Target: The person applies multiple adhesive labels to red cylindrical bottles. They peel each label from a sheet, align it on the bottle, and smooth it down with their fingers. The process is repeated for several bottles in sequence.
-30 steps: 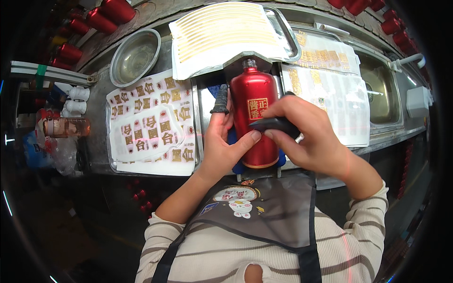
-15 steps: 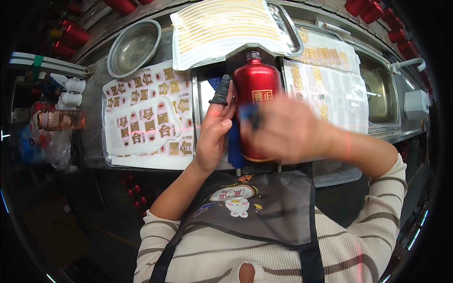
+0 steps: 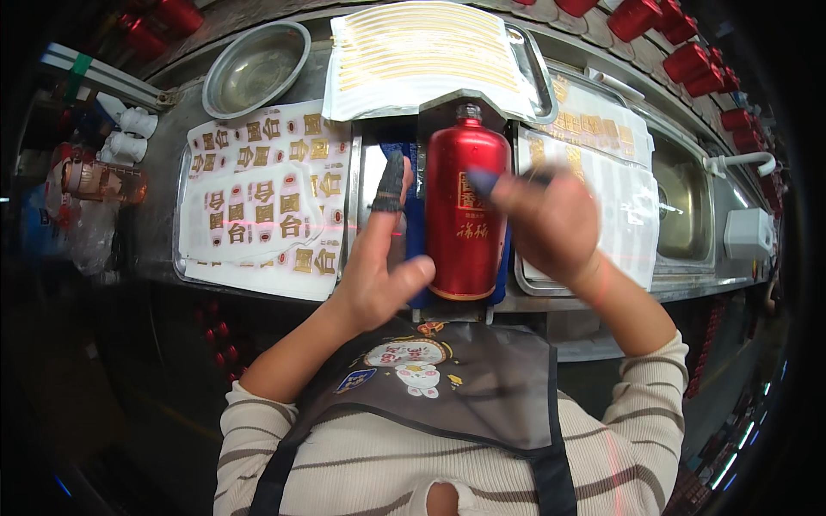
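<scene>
A glossy red bottle (image 3: 449,245) with gold lettering lies on its back, its neck toward the far side, in a metal holder (image 3: 430,112) over blue cloth. My left hand (image 3: 372,273) is at the bottle's left side, fingers stretched and thumb apart, holding nothing. A black ribbed cover sits on one of its fingertips. My right hand (image 3: 555,225) is over the bottle's right edge, beside the gold label. Motion smears its fingers. A dark blue tip and a black patch show there, but whether these are finger covers or a held thing I cannot tell.
Sheets of gold-and-red transfers (image 3: 267,202) lie on a tray at left, and more transfer sheets (image 3: 602,193) at right. Behind the bottle is a stack of gold-striped sheets (image 3: 422,64). A metal bowl (image 3: 219,90) stands far left, a sink (image 3: 688,202) far right. More red bottles (image 3: 637,19) line the back.
My right hand has moved up and right from the bottle's lower body, uncovering more gold lettering. My left thumb has spread out from the fingers. The view has shifted slightly.
</scene>
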Available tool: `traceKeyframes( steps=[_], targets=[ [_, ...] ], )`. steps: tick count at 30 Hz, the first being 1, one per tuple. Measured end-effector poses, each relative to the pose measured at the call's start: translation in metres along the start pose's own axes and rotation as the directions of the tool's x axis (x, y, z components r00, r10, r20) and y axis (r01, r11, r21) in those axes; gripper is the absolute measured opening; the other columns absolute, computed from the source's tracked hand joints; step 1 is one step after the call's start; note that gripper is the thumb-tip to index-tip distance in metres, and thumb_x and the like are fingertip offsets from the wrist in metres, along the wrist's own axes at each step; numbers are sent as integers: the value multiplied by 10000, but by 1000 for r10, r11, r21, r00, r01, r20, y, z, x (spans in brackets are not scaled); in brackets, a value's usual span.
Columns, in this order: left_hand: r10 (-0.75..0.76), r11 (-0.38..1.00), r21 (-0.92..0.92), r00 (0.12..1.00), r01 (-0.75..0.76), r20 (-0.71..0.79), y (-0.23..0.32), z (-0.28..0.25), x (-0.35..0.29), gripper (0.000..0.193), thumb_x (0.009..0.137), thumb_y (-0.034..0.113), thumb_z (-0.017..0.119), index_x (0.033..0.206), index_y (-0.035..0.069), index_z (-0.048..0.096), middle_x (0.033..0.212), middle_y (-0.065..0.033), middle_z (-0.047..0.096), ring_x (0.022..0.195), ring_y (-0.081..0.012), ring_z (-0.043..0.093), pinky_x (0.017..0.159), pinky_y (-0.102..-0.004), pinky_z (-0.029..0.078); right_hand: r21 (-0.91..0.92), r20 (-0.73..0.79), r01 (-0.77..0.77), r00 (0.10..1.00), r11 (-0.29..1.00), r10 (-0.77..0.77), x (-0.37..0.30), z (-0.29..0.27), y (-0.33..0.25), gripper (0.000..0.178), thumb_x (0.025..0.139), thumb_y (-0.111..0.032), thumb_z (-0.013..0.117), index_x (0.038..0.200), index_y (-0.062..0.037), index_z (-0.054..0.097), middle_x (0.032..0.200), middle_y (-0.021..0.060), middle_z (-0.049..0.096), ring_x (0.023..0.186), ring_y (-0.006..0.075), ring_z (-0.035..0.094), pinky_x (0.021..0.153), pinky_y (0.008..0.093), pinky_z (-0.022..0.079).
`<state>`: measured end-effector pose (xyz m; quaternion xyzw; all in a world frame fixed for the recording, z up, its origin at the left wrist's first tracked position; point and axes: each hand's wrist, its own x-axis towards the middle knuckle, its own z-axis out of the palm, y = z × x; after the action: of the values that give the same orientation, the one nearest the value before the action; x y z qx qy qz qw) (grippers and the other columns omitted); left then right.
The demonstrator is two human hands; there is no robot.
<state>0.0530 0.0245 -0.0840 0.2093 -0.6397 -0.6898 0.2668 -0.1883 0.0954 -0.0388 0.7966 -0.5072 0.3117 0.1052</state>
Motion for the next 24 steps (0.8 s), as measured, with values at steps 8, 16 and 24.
traceKeyframes(
  steps=[8,16,24],
  targets=[
    [385,680,686,923,-259,-33,-16,49,-8,1125,759,278,817,1567,-37,101,1594,-341,176,1491,-494,202,1187,-613,130,197,93,-112,991,974,96,-11,-24,-33,366,700,57,774,1038,-35,668,860,91,654,760,263,635,680,337,513],
    [287,822,543,949,-172,-134,-13,33,-21,1192,723,365,853,1585,40,96,1616,-277,202,1527,-420,137,1205,-600,74,759,410,-645,367,-90,835,-69,-18,0,163,923,-181,609,921,-19,603,793,-6,546,654,55,471,566,191,348],
    [456,482,778,874,-403,170,-14,41,-10,868,772,358,784,1492,58,402,1595,-155,346,1520,-296,257,1193,-644,76,504,338,-801,527,322,780,-58,2,-65,467,960,-81,582,1406,49,537,864,-12,534,732,38,450,663,193,372]
  ],
)
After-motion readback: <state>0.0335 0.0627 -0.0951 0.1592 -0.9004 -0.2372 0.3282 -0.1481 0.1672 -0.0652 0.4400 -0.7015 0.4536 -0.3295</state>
